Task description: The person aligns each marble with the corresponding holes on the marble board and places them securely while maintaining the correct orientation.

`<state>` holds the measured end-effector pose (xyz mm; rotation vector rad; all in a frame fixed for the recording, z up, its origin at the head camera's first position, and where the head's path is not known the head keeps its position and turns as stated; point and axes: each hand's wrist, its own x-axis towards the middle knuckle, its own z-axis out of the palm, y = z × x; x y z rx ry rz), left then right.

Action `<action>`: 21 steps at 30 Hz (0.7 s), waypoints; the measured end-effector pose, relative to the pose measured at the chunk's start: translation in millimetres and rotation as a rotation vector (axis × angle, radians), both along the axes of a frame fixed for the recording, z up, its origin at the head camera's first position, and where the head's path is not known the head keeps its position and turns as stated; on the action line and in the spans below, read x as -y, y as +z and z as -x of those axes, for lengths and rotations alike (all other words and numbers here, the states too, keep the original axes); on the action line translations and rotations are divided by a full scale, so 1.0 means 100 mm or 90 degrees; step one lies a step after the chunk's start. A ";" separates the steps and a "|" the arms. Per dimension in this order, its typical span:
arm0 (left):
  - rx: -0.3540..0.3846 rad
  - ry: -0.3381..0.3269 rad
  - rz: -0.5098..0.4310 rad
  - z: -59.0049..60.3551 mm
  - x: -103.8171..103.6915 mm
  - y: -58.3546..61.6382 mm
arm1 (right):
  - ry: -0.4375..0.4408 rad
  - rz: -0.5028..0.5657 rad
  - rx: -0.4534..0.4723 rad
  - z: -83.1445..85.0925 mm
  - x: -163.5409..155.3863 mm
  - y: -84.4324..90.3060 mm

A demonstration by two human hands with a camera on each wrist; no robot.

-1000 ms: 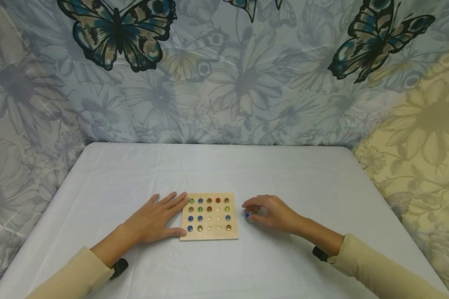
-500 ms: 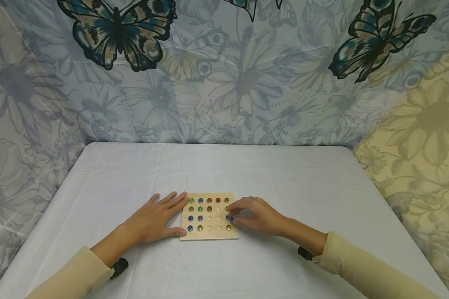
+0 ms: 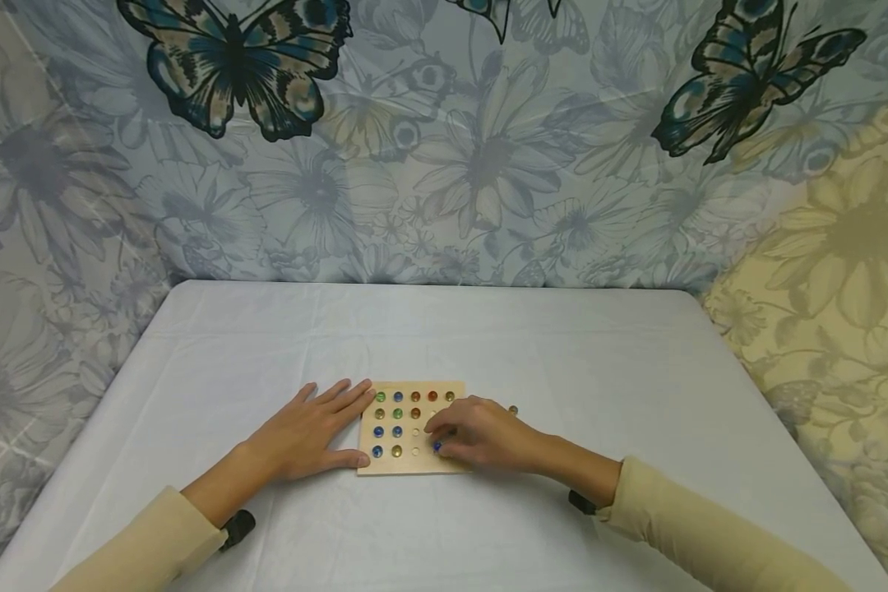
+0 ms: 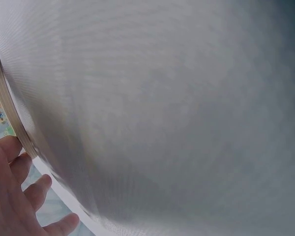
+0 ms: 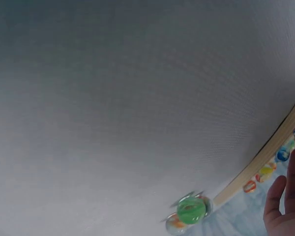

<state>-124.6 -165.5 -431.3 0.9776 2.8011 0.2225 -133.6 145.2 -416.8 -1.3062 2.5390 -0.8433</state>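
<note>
A square wooden board (image 3: 413, 464) with rows of round holes lies on the white table; coloured marbles (image 3: 397, 413) fill most holes. My left hand (image 3: 333, 423) lies flat on the cloth, its straight fingers against the board's left edge (image 4: 10, 118). My right hand (image 3: 440, 436) hovers over the board's lower right part with curled fingers and pinches a blue marble (image 3: 437, 446) just above the bottom rows. The right side of the board is hidden under that hand. The right wrist view shows the board's edge (image 5: 265, 152) and my right fingers (image 5: 285, 206).
A loose marble (image 3: 513, 409) sits on the cloth just right of the board; the right wrist view shows a green marble (image 5: 191, 209) beside another one there. The white table (image 3: 636, 370) is backed by a flower-and-butterfly curtain (image 3: 444, 140).
My right hand has carried the blue marble left, from the cloth beside the board to over its lower right holes. The loose marble on the cloth has come into view. My left hand stayed still.
</note>
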 end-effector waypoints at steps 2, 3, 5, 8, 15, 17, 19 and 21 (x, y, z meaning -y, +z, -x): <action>0.001 -0.001 -0.002 0.00 0.00 0.00 | 0.006 -0.009 -0.003 0.00 0.02 -0.01; 0.001 0.000 -0.001 0.00 0.00 0.00 | 0.008 -0.012 -0.008 0.00 0.03 -0.01; 0.002 0.000 0.001 0.00 0.00 0.00 | 0.010 -0.016 -0.009 0.00 0.04 -0.01; 0.003 0.001 0.001 0.00 0.00 0.00 | 0.007 -0.019 -0.009 0.00 0.05 -0.01; 0.004 -0.001 0.003 0.01 0.00 0.01 | 0.010 -0.029 -0.011 -0.01 0.07 -0.02; 0.003 -0.001 0.003 0.01 0.00 0.01 | 0.010 -0.031 -0.013 -0.01 0.07 -0.01; 0.002 0.000 0.004 0.01 0.00 0.01 | 0.004 -0.032 -0.017 -0.01 0.06 -0.01; 0.003 0.000 0.005 0.00 0.00 0.01 | -0.004 -0.026 -0.019 0.00 0.03 0.02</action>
